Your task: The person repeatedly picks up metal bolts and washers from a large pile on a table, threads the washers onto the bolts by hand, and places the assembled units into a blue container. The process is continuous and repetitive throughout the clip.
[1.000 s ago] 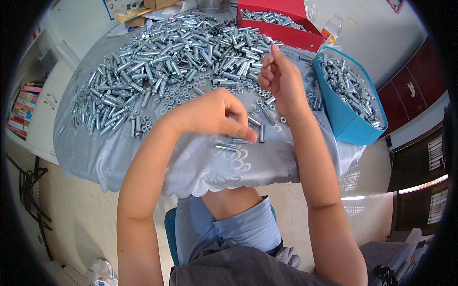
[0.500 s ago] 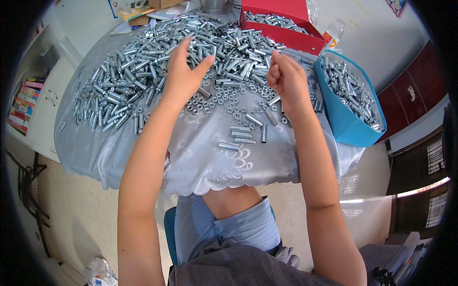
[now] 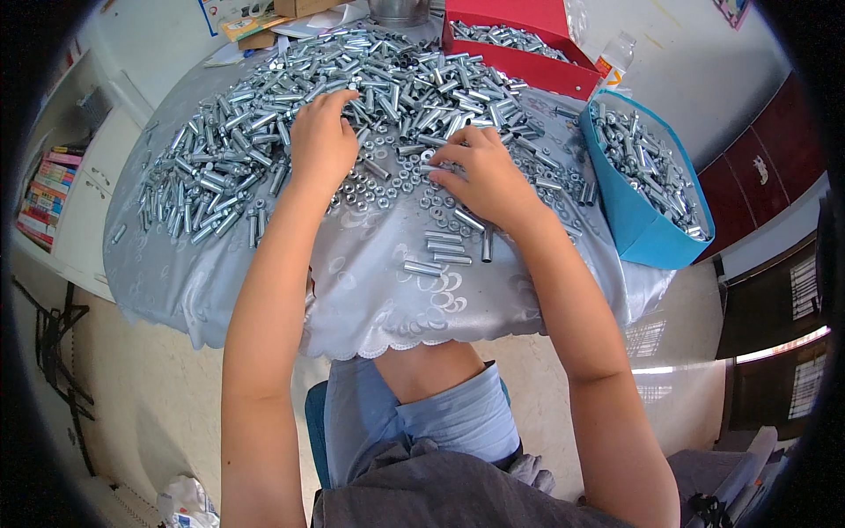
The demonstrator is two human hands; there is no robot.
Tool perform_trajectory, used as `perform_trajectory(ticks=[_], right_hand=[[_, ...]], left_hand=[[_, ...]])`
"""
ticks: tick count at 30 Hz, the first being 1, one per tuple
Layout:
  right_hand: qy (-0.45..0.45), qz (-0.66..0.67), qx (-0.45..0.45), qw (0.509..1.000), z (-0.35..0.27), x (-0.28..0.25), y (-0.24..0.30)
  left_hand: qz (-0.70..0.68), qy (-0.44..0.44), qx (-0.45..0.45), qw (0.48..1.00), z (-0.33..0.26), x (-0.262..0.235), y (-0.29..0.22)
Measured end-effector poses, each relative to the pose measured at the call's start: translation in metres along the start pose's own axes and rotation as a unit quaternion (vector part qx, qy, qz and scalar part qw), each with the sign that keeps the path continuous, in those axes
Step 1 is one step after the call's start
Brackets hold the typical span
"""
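A heap of silvery metal sleeves and bolts (image 3: pixel 238 132) covers the far part of the table, with loose nuts (image 3: pixel 407 180) scattered along its near edge. My left hand (image 3: pixel 324 143) reaches into the heap, thumb and forefinger apart, with nothing visible held between them. Over the nuts, my right hand (image 3: pixel 484 176) pinches a small metal sleeve (image 3: pixel 428 168) between thumb and fingertips. Closer to me, several loose sleeves (image 3: pixel 449 248) lie on the silver-grey tablecloth (image 3: pixel 378 299).
To the right stands a blue fabric bin (image 3: pixel 647 238) filled with assembled bolts. Behind the heap sit a red box (image 3: pixel 528 70) of metal parts, a clear plastic bottle (image 3: pixel 616 60) and a metal pot (image 3: pixel 399 11). The tablecloth's scalloped edge hangs above my lap.
My right hand has moved left and down, from the heap's right side to the nuts, and now pinches a sleeve. My left hand has drawn slightly nearer, its fingers more bent.
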State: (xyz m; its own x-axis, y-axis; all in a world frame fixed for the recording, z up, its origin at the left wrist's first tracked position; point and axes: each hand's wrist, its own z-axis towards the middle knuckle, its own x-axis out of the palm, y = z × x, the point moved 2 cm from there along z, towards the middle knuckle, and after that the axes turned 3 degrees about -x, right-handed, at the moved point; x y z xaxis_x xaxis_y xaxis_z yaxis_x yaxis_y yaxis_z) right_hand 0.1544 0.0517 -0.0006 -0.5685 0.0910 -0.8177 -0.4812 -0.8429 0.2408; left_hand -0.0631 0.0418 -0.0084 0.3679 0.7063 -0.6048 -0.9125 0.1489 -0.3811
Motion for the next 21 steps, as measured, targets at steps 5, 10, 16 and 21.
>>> perform_trajectory(ticks=[5,10,16,21], right_hand=[[0.016,0.048,0.013,0.999,-0.002,0.001,0.0],[0.028,0.074,0.019,0.997,-0.001,0.0,0.005],[0.03,0.091,0.026,0.995,-0.001,-0.001,0.002],[0.027,0.129,0.035,0.991,0.002,-0.005,0.001]], left_hand=[[0.024,0.079,-0.003,0.997,-0.003,0.005,-0.007],[0.094,0.18,0.074,0.976,-0.016,0.016,-0.013],[0.157,0.22,0.083,0.959,-0.02,0.005,-0.028],[0.156,0.225,0.081,0.958,-0.017,-0.003,-0.034]])
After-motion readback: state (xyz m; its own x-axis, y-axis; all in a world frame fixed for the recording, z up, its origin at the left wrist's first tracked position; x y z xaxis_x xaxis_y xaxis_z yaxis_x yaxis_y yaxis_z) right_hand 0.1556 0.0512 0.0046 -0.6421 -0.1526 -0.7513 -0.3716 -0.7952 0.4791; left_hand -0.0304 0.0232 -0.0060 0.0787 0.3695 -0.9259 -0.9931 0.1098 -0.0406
